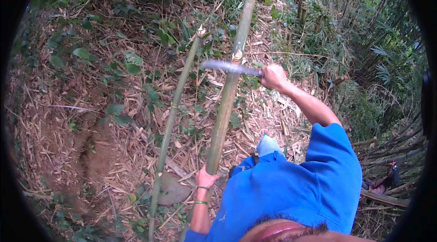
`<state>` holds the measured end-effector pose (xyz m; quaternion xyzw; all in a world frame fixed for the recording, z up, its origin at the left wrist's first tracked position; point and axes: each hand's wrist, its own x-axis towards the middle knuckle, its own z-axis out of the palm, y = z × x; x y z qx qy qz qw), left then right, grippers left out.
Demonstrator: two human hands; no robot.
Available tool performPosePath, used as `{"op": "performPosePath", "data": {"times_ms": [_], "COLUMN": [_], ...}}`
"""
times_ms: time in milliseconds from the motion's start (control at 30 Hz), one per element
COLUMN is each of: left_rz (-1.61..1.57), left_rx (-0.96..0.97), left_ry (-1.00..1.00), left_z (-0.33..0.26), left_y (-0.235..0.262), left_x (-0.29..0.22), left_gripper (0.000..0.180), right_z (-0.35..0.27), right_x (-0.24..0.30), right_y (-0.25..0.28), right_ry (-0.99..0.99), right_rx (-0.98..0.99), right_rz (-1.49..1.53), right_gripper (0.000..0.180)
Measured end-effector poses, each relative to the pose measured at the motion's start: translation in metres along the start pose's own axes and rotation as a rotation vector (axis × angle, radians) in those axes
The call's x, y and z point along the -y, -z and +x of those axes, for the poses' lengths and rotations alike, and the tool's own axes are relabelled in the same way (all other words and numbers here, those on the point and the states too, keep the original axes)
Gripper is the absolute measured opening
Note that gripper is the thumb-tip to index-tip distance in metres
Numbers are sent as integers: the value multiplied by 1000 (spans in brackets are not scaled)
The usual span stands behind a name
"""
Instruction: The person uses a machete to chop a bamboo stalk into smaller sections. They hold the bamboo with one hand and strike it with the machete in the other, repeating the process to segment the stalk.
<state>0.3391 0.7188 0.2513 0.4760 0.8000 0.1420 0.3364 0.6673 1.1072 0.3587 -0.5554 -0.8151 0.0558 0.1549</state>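
Observation:
A long, thick green bamboo pole slants from the top of the head view down past my left side. My left hand, with green bands on the wrist below it, is wrapped round its lower part. Closed on the handle of a curved machete, my right hand is out to the right of the pole. The blade, smeared by motion, crosses the pole just below a pale cut notch; I cannot tell whether it touches. A thinner bamboo pole with a cut top lies to the left.
Dry bamboo leaves cover the sloping ground, with green plants at the left. A flat grey stone lies beside the thinner pole. Bamboo stems crowd the right side, where a dark rooster-like bird is. My sandalled foot is below the machete.

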Motion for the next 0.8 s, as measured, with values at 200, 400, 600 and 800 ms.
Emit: {"op": "performPosePath", "data": {"times_ms": [200, 400, 600, 800], "left_rz": [-43, 41, -17, 1], "left_rx": [47, 27, 10, 37], "left_ry": [-26, 8, 11, -12], "left_z": [-6, -13, -4, -6], "left_y": [14, 18, 10, 9], "left_x": [-13, -5, -17, 9], "left_gripper": [64, 64, 66, 68], "right_z": [25, -13, 30, -15], "right_x": [-37, 31, -26, 14], "right_y": [2, 19, 13, 3], "right_ry": [-83, 436, -49, 675], "right_rx": [102, 18, -68, -98], "right_rz": [-181, -6, -140, -45], "right_gripper": [9, 10, 19, 9]}}
